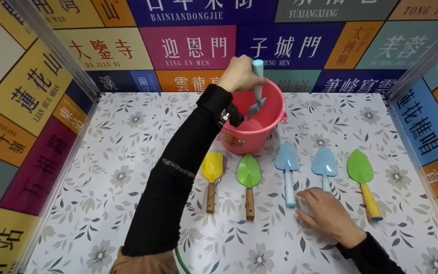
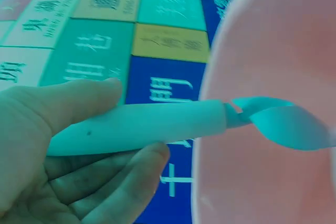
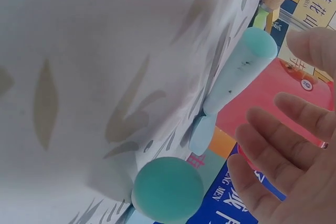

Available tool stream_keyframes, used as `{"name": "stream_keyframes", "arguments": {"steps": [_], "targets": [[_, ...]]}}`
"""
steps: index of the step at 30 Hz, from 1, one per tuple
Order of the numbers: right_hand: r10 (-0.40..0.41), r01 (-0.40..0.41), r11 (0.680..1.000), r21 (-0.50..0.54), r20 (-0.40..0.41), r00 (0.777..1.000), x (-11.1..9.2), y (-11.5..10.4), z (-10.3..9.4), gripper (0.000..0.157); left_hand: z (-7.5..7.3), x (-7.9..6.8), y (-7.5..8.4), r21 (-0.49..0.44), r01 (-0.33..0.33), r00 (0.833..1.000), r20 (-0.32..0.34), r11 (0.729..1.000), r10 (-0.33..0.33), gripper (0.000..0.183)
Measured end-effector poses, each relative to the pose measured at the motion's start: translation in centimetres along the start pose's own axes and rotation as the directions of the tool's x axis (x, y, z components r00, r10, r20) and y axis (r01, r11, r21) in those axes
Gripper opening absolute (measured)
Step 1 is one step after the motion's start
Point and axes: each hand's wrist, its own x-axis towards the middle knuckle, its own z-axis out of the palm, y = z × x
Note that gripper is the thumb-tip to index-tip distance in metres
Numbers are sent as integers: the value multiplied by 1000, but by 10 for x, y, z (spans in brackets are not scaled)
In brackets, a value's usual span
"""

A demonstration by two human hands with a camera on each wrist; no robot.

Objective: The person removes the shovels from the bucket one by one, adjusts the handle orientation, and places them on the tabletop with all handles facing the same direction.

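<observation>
My left hand [image 1: 242, 74] grips the light blue handle of a small garden trowel [image 2: 142, 124]. The trowel's blade points down inside the mouth of a pink bucket [image 1: 247, 141]. In the left wrist view, thumb and fingers lie along the handle, and the blade overlaps the bucket's inner wall. My right hand [image 1: 327, 213] is over the handle end of one light blue trowel [image 1: 324, 161], hiding much of it. Its fingers are spread and relaxed around nothing in the right wrist view. A second light blue trowel [image 1: 287, 158] lies just left of that hand.
A yellow shovel [image 1: 212, 165] and a green trowel [image 1: 248, 171], both wooden-handled, lie before the bucket. A green trowel with yellow handle [image 1: 360, 167] lies far right. Printed panels [image 1: 188, 47] wall the back and sides of the floral-covered table [image 1: 127, 140].
</observation>
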Motion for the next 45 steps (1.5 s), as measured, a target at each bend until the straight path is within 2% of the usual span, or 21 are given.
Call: {"name": "stream_keyframes", "arguments": {"steps": [4,10,14,18,20,22,27,29,31,34,39,45], "targets": [[-4,4,1000,-2,-14,1000,0,1,-2,45,-14,-20,-10,-48,-113,992,-56,992,110,29],[-6,6,1000,-19,-39,999,0,-1,-5,47,-25,-55,-25,-45,-233,963,-147,971,224,30],[5,-6,1000,-12,-47,999,0,-2,-6,47,-26,-82,-41,-64,-325,928,-216,944,305,30],[10,-10,1000,0,-43,999,3,-1,-6,47,-23,-111,-63,-99,-425,879,-282,900,384,29],[12,-11,1000,3,-43,999,4,-1,-6,48,-19,-126,-74,-115,-488,843,-319,865,433,29],[13,-12,1000,9,-44,999,5,-1,-6,49,-14,-140,-84,-107,-558,794,-360,823,491,27],[16,-15,999,29,-47,999,8,-2,-7,49,1,-171,-101,1,-703,635,-449,712,628,24],[17,-15,999,35,-48,999,9,-2,-7,49,5,-182,-107,50,-730,583,-474,682,660,26],[18,-16,999,45,-48,999,10,-2,-7,48,10,-191,-112,95,-743,544,-491,663,680,28],[11,-8,999,49,-59,998,13,-2,-7,48,15,-203,-120,160,-756,495,-495,634,714,31],[14,-8,998,62,-86,996,18,-2,-12,47,26,-216,-132,264,-782,403,-478,565,780,35],[99,-81,982,171,-100,990,28,-3,-20,47,47,-227,-145,398,-775,295,-459,490,838,24]]}}
